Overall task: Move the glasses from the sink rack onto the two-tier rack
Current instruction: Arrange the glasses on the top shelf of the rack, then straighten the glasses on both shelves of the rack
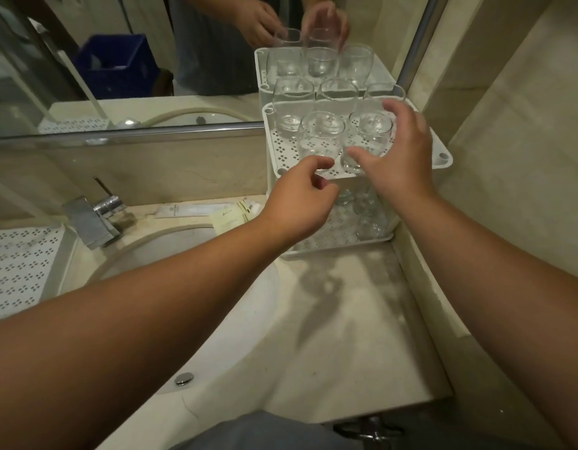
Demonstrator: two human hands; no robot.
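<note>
Glasses: five stand upside down on the top tier of the two-tier rack (441, 155), three in the back row, two in front. Front-left glass (321, 138), front-right glass (370, 134). More glasses (367, 212) sit on the lower tier, count unclear through the blur.

Right hand (401, 147) is spread wide around the front-right glass, thumb at its near base, fingers over the far side; looks like loose contact, not a firm grip (cannot tell for sure). Left hand (297, 203) is half curled just below the front-left glass, thumb and forefinger narrow, holding nothing that I can see.

Step, as I judge it: placing and letting go of the front pair on the top tier. The sink rack (18, 264) at far left shows no glasses in its visible part, so the transfer seems near done.

Next move calls for: lift both hands straight off without nudging neighbours, since the glasses stand close together and the front ones are near the tier edge.

Writing: packets (229, 214) on the counter behind the sink (196, 254) carry print and a small logo, too blurred to read. Tap (93, 219) has no visible mark.
</note>
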